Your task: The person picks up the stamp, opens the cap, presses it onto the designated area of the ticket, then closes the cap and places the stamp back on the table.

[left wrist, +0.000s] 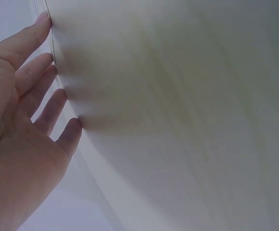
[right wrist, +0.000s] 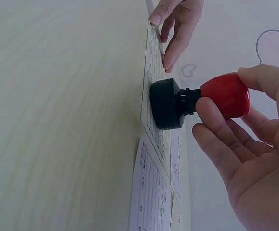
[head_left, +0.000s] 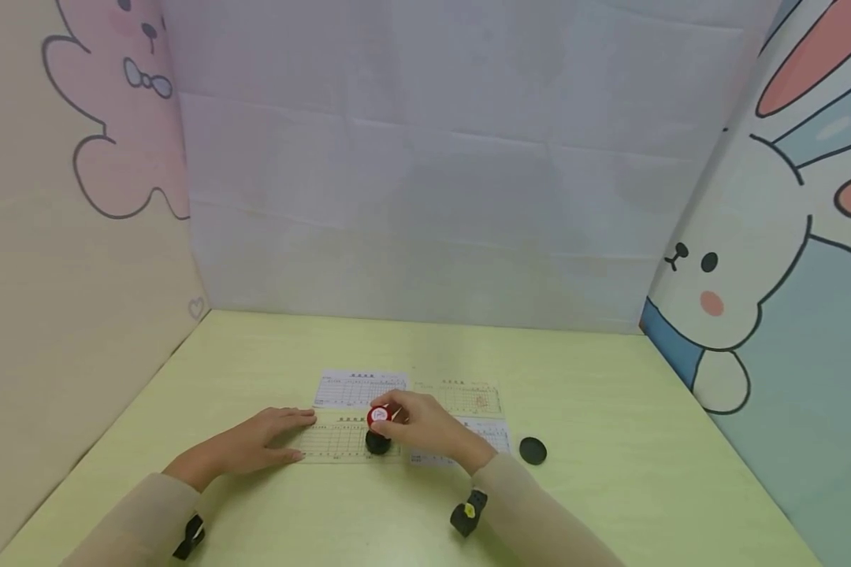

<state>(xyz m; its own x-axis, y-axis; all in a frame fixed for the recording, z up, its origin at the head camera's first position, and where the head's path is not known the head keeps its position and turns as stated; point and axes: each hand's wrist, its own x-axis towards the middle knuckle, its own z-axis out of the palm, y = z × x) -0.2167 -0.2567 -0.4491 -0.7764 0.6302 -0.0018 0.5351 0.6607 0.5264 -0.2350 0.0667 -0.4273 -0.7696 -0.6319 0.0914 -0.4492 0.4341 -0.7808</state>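
Note:
A stamp (right wrist: 223,95) with a red knob handle and a round black base is gripped by the right hand (head_left: 429,424), thumb and fingers around the red knob. In the right wrist view its black base meets the near-left printed form (head_left: 333,441), a yellowish sheet. At that form's left edge the left hand (head_left: 265,441) rests with fingers extended, fingertips on the paper and table. The left wrist view shows this hand's spread fingers (left wrist: 50,106) touching the surface. Whether the stamp's face is pressed flat is hard to tell.
Three more forms lie around: a white one (head_left: 340,386) behind, a yellowish one (head_left: 461,394) at back right bearing a red stamp mark, and a white one (head_left: 492,431) partly under the right hand. A round black lid (head_left: 533,450) lies to the right on the pale table (head_left: 610,409).

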